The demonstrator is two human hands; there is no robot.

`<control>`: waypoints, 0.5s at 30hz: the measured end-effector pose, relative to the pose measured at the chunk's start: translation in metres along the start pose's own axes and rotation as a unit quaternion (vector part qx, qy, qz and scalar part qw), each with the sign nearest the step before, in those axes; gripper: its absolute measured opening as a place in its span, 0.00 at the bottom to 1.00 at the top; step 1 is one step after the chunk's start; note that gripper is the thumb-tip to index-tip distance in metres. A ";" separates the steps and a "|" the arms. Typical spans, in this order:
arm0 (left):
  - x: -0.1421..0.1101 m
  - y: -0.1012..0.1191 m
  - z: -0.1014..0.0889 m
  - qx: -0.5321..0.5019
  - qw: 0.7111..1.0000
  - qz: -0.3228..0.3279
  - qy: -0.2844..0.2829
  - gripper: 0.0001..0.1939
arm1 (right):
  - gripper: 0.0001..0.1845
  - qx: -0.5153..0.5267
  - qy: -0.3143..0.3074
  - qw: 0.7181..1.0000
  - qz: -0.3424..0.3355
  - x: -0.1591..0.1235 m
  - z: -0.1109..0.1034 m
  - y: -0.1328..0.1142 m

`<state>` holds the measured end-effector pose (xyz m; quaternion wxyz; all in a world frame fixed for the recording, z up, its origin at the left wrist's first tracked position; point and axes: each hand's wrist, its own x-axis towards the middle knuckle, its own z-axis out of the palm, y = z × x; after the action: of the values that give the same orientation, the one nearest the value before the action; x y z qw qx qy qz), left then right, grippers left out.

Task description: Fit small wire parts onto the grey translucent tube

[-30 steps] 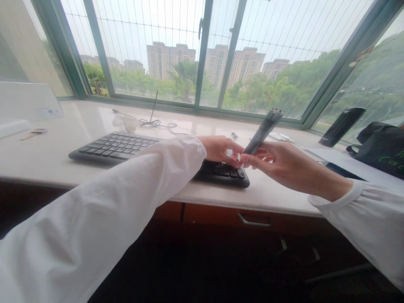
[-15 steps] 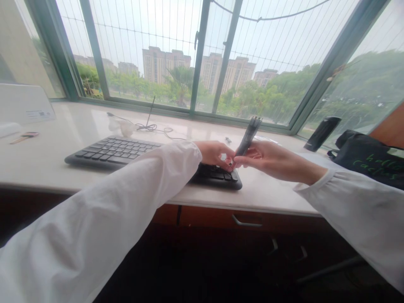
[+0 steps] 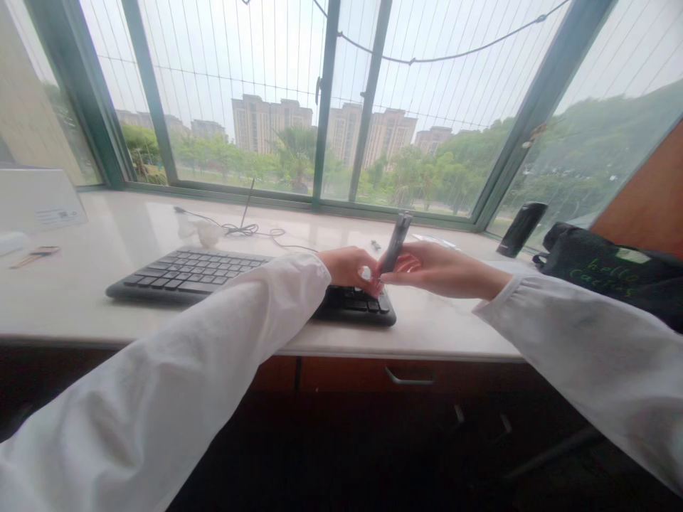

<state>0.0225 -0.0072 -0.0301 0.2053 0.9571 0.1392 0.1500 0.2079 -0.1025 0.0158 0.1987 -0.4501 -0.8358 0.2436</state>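
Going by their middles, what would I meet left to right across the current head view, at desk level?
White panel, black keyboard, left hand, dark slender object, right hand, black cylinder, black bag with green lettering.

Black bag (image 3: 595, 252), green lettering (image 3: 602, 279), "hello cactus" across front

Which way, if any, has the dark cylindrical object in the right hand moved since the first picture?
Yes. The dark cylindrical object has swung left and more upright: its top, once right of the highest drawer handle, now lines up above it.
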 end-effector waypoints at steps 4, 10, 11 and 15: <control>-0.005 0.006 -0.003 -0.012 1.000 -0.017 0.013 0.10 | 0.23 0.015 0.005 1.000 0.007 -0.004 0.003 0.004; -0.008 0.013 -0.007 0.001 0.997 -0.070 0.016 0.13 | 0.20 0.060 0.011 0.998 0.012 -0.013 0.015 0.013; -0.008 0.015 -0.007 0.003 0.997 -0.078 0.017 0.13 | 0.19 0.069 0.016 0.997 0.012 -0.013 0.016 0.014; -0.008 0.021 -0.008 0.013 0.995 -0.096 0.015 0.12 | 0.19 0.108 0.028 0.994 0.010 -0.015 0.019 0.018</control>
<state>0.0167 -0.0255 -0.0163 0.2040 0.9396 0.2358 0.1415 0.2167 -0.1109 -0.0114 0.2670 -0.4411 -0.7940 0.3220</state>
